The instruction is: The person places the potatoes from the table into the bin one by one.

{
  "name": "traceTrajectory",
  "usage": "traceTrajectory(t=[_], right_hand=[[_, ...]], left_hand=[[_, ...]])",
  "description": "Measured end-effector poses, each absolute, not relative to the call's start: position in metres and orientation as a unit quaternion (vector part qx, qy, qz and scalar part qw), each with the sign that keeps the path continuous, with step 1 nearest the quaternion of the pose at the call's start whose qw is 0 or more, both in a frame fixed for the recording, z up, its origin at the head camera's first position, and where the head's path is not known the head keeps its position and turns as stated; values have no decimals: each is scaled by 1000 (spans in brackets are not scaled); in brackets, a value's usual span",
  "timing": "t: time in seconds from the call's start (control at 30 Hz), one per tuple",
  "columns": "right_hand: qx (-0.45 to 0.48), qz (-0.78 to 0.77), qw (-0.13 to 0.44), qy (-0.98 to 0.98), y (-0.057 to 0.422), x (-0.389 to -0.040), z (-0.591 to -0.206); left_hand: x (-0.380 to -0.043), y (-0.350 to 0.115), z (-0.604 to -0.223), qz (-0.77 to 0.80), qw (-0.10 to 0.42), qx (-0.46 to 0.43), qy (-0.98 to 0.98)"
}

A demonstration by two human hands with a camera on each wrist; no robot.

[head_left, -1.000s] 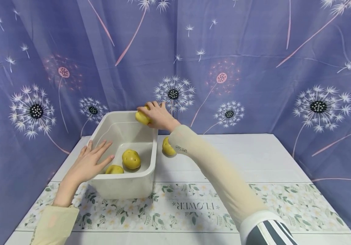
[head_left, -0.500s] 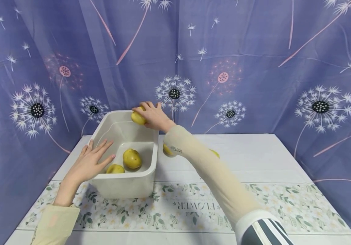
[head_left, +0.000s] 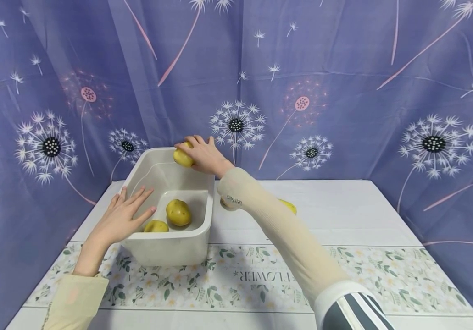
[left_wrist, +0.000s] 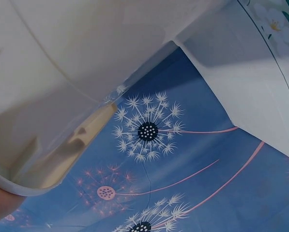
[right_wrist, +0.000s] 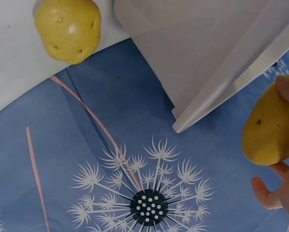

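Note:
My right hand [head_left: 207, 158] grips a yellow potato [head_left: 182, 157] over the back right part of a white plastic bin [head_left: 166, 252]. The right wrist view shows that potato [right_wrist: 267, 125] between thumb and fingers, beyond the bin's rim [right_wrist: 183, 124]. Spread and straight, the fingers of my left hand [head_left: 118, 219] lie across the bin's near left rim. Inside the bin are two potatoes, one in the middle [head_left: 178, 212] and one at the near wall [head_left: 156, 226], partly hidden by the rim.
Right of the bin, my sleeve [head_left: 277, 220] largely covers a potato [head_left: 225, 204] and a second yellow thing [head_left: 289, 206] on the white table [head_left: 335, 206]. A dandelion-print curtain [head_left: 343, 82] hangs close behind the bin.
My right hand has moved a little left with its potato, further over the bin. The sleeve now hides more of the table potato, and a yellow thing shows beyond it. The left hand stays put.

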State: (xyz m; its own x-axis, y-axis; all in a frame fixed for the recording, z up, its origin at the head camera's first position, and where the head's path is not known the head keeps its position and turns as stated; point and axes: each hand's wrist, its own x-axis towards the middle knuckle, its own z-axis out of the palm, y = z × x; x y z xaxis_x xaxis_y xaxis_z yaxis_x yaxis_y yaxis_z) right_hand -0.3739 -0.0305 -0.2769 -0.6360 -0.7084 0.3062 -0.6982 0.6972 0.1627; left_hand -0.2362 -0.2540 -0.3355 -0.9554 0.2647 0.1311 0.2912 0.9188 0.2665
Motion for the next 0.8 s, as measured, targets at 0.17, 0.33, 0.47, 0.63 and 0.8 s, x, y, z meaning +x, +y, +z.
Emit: traceTrajectory(t=[0.17,0.33,0.47,0.63,0.8], right_hand=[[383,-14,178,-906,-30,-374,-276],[378,-17,169,-910,-26,-372,-275],[371,-18,154,-916,-22,-372,-277],[364,-14,144,-920,-15,-374,-279],[360,-17,150,-921,-8,-375,-279]], left_hand=[[-237,-254,-337,-143,48,-142,-978],[-238,-255,-338,-142,49,-144,-978],[-238,-255,-338,-140,48,-141,-979],[-238,-253,-337,-136,46,-136,-980],[-238,-253,-335,-135,45,-136,-980]])
